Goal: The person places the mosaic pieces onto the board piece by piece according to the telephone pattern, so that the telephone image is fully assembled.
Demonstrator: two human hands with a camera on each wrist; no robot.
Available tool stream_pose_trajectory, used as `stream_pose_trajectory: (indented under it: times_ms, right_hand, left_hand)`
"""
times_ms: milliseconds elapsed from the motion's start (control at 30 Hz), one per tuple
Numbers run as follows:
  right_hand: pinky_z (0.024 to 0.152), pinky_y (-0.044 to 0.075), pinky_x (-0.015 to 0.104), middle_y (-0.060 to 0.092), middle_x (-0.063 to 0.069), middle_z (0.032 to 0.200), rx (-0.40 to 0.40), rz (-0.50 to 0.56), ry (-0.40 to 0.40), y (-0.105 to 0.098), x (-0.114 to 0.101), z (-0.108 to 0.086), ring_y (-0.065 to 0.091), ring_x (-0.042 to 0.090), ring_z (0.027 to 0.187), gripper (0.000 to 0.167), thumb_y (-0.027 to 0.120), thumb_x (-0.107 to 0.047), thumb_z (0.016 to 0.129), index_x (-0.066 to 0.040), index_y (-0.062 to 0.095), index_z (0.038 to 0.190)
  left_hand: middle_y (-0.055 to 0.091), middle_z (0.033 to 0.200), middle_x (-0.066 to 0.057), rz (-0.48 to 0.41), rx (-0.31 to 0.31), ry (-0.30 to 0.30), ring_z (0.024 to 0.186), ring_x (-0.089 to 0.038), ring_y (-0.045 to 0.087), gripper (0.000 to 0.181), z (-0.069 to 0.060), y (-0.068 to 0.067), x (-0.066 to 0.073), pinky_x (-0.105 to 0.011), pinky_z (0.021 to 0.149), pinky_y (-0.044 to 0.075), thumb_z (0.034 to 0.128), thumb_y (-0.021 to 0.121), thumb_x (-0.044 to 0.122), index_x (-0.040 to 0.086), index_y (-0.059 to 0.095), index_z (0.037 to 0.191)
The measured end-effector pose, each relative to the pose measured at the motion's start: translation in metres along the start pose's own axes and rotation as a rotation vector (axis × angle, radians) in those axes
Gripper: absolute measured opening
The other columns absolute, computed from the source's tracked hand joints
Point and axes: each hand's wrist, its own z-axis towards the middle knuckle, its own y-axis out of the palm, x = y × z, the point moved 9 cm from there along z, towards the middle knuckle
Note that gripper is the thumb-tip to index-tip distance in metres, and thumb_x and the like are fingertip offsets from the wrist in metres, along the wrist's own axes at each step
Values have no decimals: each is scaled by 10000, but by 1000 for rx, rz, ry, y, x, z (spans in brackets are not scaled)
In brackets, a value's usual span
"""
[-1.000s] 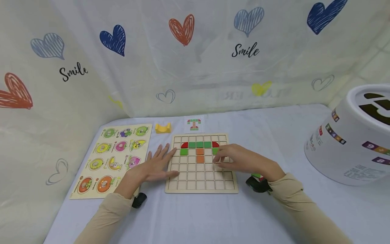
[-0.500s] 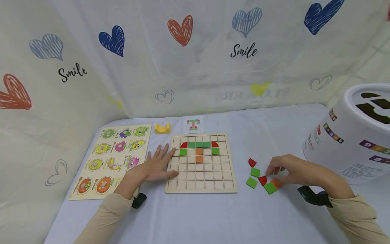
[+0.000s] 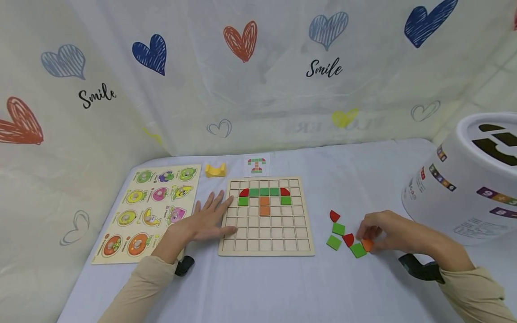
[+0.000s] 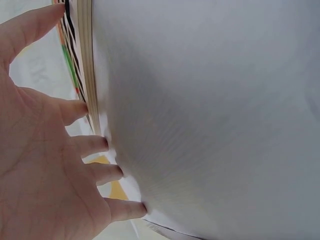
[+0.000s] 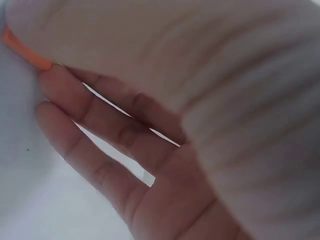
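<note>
My left hand [image 3: 202,223] lies with fingers spread at the left edge of the wooden grid board [image 3: 266,255]. In the left wrist view its fingertips and thumb reach the board's side [image 4: 86,55]. Red, green and orange tiles form a T-like top and stem on the grid, such as the orange square [image 3: 264,210]. To the right, my right hand [image 3: 389,233] pinches a loose orange tile [image 3: 367,245] between thumb and fingers at the table. That orange tile [image 5: 27,51] shows partly at the fingertips in the right wrist view.
Near the right hand lie green tiles [image 3: 333,242] and red quarter-round tiles [image 3: 334,216]. A picture card [image 3: 257,165] and a yellow holder [image 3: 216,170] stand behind the board. A fruit puzzle board [image 3: 133,206] lies left; a white tub [image 3: 448,202] stands right.
My right hand has left the board's right side, moved right to the loose tiles and taken hold of the orange one. My left hand has stayed in place.
</note>
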Motion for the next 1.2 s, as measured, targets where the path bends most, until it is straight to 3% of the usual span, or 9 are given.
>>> stream_pose_trajectory:
  times_ms: [200,467,667,967,1200]
  right_hand:
    - [745,601,273,673,-95,951,37,27,-85,0,-4,-4,616,56,824,280,883,11,771,-147,773,974]
    - [718,589,251,680,-139,904,54,20,-102,-4,-11,-3,605,44,783,257,882,-7,786,-183,740,908]
    - [703,589,252,686,-148,882,42,2,-179,-9,-35,6,622,24,777,228,863,-15,818,-181,721,885]
    - [730,609,252,663,-138,878,73,-54,-292,-25,-102,46,657,18,804,233,849,23,833,-168,725,885]
    - [774,616,266,720,-82,915,90,52,-408,-15,-135,95,690,68,858,172,852,-8,847,-130,761,928]
  left_hand:
    - [11,1742,-217,5,-8,-7,1591,-456,-54,942,0,1,0,-736,1204,-18,997,538,599,79,158,1682]
    - [17,1739,-225,0,-3,-8,1589,-463,-47,939,0,1,-1,-745,1199,-12,997,549,591,70,168,1679]
    - [22,1738,-229,-4,2,-5,1589,-467,-43,937,0,0,0,-753,1194,-8,998,549,590,71,170,1679]
    - [9,1743,-213,-1,3,-10,1592,-454,-53,953,0,0,-1,-747,1197,-17,993,535,622,88,155,1685]
    - [-8,1745,-203,8,-4,-15,1593,-443,-70,957,0,2,-2,-740,1199,-35,992,530,628,99,140,1688]
